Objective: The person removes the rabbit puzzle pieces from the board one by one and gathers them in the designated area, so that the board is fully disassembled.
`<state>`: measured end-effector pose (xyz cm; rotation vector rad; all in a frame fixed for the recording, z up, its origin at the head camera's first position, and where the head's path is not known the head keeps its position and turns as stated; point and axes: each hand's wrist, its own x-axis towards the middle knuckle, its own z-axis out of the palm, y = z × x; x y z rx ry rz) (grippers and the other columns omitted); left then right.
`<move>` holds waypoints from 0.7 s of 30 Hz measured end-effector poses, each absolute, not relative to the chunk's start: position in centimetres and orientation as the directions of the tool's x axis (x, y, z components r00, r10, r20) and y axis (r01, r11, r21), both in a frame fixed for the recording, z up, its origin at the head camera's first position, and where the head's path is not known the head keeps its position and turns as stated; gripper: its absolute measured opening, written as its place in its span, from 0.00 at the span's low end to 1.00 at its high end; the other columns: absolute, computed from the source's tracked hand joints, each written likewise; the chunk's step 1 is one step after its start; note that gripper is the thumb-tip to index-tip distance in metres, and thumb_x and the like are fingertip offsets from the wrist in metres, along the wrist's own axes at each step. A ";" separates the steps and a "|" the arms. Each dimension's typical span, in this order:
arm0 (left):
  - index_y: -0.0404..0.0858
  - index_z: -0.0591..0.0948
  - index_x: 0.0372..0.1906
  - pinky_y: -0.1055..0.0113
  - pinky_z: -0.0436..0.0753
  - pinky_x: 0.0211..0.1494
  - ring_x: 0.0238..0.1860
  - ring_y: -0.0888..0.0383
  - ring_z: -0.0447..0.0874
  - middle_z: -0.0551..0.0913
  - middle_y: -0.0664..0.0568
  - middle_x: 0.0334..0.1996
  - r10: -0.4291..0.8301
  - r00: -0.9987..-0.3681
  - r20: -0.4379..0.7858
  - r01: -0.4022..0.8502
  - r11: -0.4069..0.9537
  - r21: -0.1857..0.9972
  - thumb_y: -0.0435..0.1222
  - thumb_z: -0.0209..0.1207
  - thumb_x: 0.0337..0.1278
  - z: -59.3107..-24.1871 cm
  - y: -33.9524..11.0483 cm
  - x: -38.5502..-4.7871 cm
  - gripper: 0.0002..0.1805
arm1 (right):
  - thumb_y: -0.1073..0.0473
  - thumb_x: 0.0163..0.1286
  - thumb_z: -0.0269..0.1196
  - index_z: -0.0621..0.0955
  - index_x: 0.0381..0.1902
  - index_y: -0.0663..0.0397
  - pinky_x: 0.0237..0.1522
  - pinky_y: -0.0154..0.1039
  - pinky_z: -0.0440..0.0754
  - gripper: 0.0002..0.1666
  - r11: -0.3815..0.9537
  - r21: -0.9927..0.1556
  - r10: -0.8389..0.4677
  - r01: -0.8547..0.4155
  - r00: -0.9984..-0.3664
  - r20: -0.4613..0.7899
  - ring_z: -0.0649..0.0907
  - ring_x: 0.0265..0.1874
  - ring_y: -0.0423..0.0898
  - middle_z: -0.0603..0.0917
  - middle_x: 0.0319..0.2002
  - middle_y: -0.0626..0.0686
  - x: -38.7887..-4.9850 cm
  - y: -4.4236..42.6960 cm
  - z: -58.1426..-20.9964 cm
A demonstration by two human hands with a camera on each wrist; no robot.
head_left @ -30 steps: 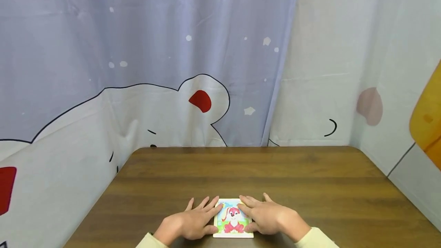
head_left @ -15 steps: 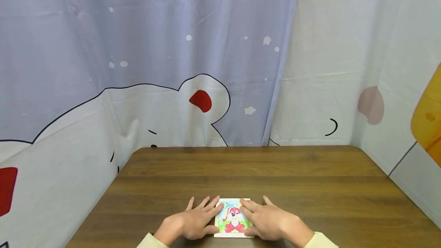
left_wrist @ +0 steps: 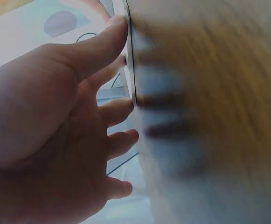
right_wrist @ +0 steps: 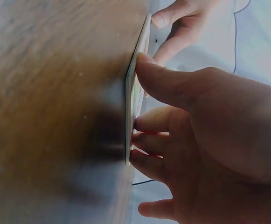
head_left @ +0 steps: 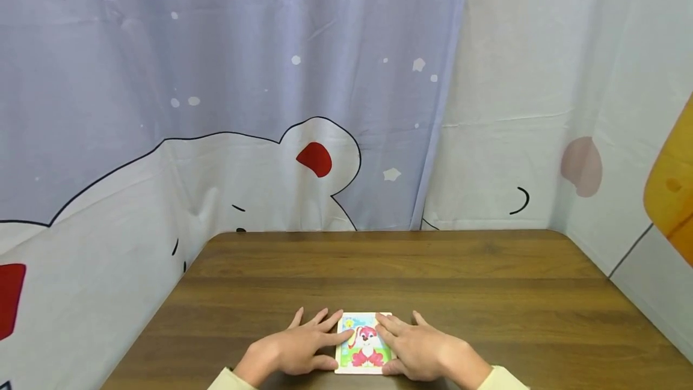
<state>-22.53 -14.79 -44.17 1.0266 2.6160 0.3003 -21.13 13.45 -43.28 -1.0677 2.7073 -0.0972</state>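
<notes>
A thin flat board [head_left: 366,354] printed with a pink rabbit lies on the table near its front edge. The left hand [head_left: 298,345] spreads its fingers over the board's left side, index fingertip on the picture, thumb at the lower left edge. Fingertips of the right hand [head_left: 425,346] rest on the right side, its thumb at the lower right corner. In the left wrist view, the thumb of the left hand [left_wrist: 65,102] touches the board's edge. The right wrist view shows the board [right_wrist: 128,102] edge-on, flat on the table, with the right hand [right_wrist: 205,126] touching it.
A brown wooden table [head_left: 379,269] stretches out beyond and to both sides of the hands. Behind it hangs a blue and white curtain [head_left: 243,77] with printed drawings, which also runs down along the left and right sides.
The left hand has shifted slightly left, and its index finger now lies lower on the picture, uncovering a yellow print at the upper left. The right hand has barely moved.
</notes>
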 end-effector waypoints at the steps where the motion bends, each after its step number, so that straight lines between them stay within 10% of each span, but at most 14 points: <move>1: 0.63 0.64 0.76 0.28 0.48 0.68 0.77 0.40 0.51 0.54 0.49 0.79 0.689 -0.696 -0.202 0.625 0.720 0.301 0.58 0.54 0.68 -44.2 -14.8 -22.5 0.33 | 0.33 0.71 0.56 0.64 0.76 0.56 0.66 0.69 0.60 0.46 0.733 -0.147 -0.680 -0.664 -0.708 -0.190 0.62 0.74 0.49 0.59 0.77 0.54 -21.1 13.5 -43.3; 21: 0.66 0.69 0.73 0.25 0.52 0.66 0.74 0.40 0.60 0.59 0.45 0.76 0.683 -0.713 -0.158 0.645 0.727 0.234 0.59 0.55 0.66 -44.2 -14.7 -21.3 0.31 | 0.32 0.71 0.56 0.64 0.76 0.56 0.66 0.71 0.56 0.47 0.734 -0.136 -0.679 -0.666 -0.709 -0.192 0.61 0.75 0.50 0.59 0.77 0.54 -21.2 13.4 -43.4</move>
